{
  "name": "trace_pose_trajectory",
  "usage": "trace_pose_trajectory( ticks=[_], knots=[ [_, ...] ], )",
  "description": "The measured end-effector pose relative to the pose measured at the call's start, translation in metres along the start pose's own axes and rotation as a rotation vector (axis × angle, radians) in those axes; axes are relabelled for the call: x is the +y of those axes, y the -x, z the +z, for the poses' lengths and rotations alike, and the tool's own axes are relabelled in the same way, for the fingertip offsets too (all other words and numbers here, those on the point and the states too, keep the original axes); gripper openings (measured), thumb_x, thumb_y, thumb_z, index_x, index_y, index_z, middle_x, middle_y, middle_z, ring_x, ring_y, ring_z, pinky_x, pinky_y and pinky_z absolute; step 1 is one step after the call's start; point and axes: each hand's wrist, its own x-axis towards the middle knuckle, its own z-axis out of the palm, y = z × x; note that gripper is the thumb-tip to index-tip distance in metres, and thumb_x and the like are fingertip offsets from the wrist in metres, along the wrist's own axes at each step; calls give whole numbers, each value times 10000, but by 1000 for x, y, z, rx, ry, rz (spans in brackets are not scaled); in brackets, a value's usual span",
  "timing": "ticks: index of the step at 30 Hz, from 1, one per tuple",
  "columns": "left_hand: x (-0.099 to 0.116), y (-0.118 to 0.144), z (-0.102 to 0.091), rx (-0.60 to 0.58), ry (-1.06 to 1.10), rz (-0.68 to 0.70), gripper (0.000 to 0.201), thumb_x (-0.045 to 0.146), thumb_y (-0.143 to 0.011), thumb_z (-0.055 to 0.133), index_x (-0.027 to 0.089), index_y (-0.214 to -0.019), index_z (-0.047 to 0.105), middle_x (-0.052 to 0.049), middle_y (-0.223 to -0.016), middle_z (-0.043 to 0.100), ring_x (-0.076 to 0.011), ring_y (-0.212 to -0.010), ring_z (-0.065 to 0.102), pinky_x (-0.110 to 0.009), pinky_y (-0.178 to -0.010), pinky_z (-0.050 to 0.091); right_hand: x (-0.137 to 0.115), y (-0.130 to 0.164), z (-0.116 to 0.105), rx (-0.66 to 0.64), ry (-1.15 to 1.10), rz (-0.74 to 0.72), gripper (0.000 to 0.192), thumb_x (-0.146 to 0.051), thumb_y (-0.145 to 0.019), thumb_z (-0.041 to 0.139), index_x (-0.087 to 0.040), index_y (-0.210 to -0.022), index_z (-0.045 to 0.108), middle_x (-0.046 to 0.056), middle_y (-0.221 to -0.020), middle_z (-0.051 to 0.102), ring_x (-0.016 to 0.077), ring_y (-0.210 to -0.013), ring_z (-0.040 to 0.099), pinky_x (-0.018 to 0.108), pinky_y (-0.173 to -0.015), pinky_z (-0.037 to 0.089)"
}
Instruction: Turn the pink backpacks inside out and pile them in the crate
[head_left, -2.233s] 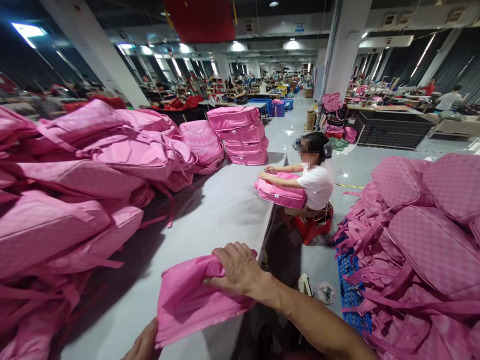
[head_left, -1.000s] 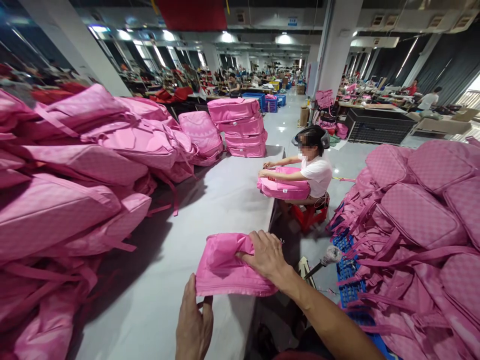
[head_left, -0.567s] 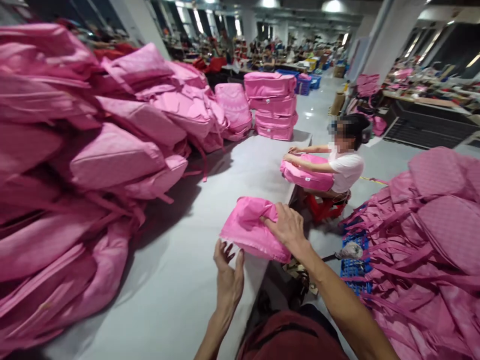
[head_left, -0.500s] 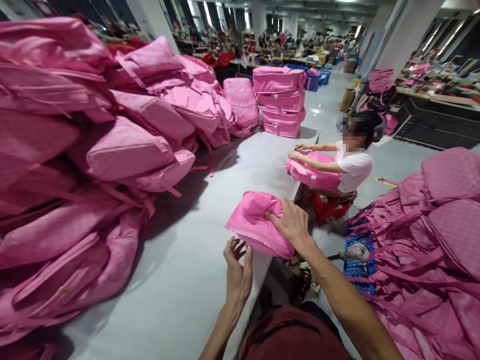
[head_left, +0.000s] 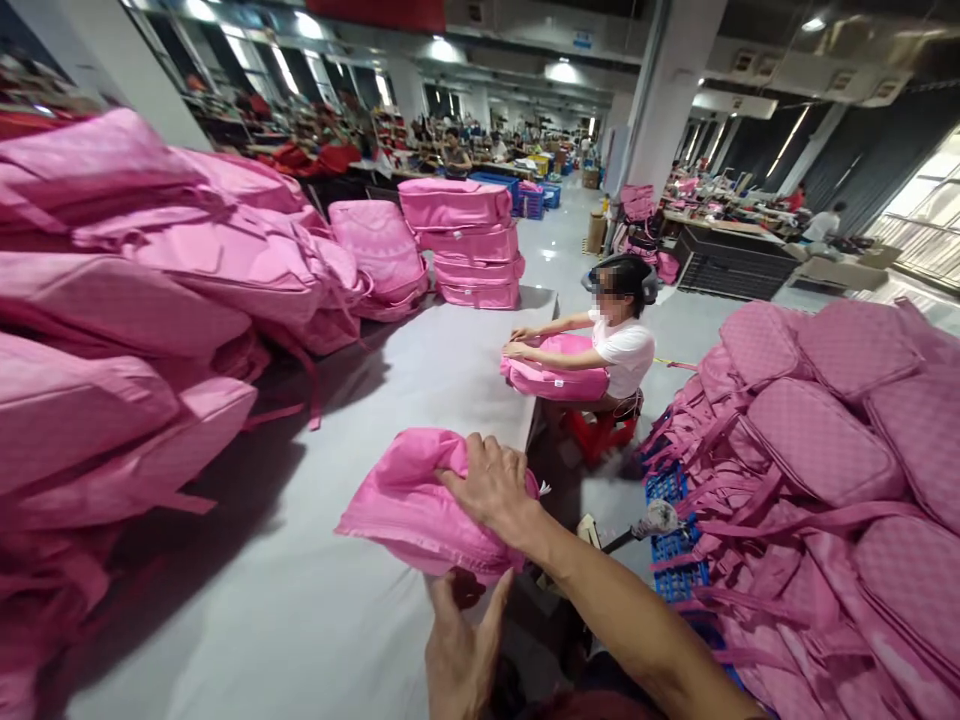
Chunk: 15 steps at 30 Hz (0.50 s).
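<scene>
Two hands at the grey table's (head_left: 315, 610) near edge. Right hand (head_left: 491, 485) lies on top of a limp pink bag (head_left: 409, 510), fingers curled and pinching a fold of its fabric. Left hand (head_left: 459, 650) sits just below the bag's near edge, fingers spread, gripping nothing. Heaps of pink bags (head_left: 150, 300) fill the table's left side; more (head_left: 817, 450) pile up at right. A seated co-worker (head_left: 622, 345) holds another pink bag (head_left: 555, 375) farther along.
</scene>
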Motion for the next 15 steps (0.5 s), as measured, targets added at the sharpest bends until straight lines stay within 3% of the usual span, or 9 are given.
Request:
trace_pose_trajectory(
  ticks=[3,6,10,12,15],
  knots=[
    [1,-8,9,-44,-88,-17,714,890,-828,701,288,-1149,489,-130,-1077,789,-419,-1023,786,-535,-889,573,2,0,3,14,-4,-1,581,-716,-1096,668,-198,-1357,656,154,-1228,762,329,-1090,759,516,-1019,629],
    [1,-14,19,14,-148,9,580,811,-901,612,299,-1092,419,-149,-1028,782,-423,-957,777,-496,-794,546,6,1,3,24,11,-42,601,-727,-1135,560,-183,-1371,654,181,-1206,751,337,-1061,734,513,-984,618],
    [4,-13,29,39,-130,147,449,657,-924,572,285,-1114,407,-115,-958,755,-351,-858,756,-430,-740,528,15,-4,-1,28,54,-102,644,-671,-1194,390,-141,-1494,599,226,-1272,731,366,-1105,705,540,-998,595],
    [6,-13,31,70,-145,192,413,597,-930,565,273,-1148,428,-82,-934,747,-305,-789,728,-411,-741,525,18,-11,-2,16,57,-81,645,-654,-1196,395,-121,-1505,584,245,-1282,730,378,-1125,707,551,-1016,587],
    [5,-14,29,115,-138,213,405,522,-951,582,252,-1227,462,-88,-1000,764,-278,-836,741,-391,-776,541,16,-23,-2,-34,49,-31,642,-668,-1186,435,-110,-1462,593,253,-1245,743,386,-1129,726,540,-1025,582]
  ],
)
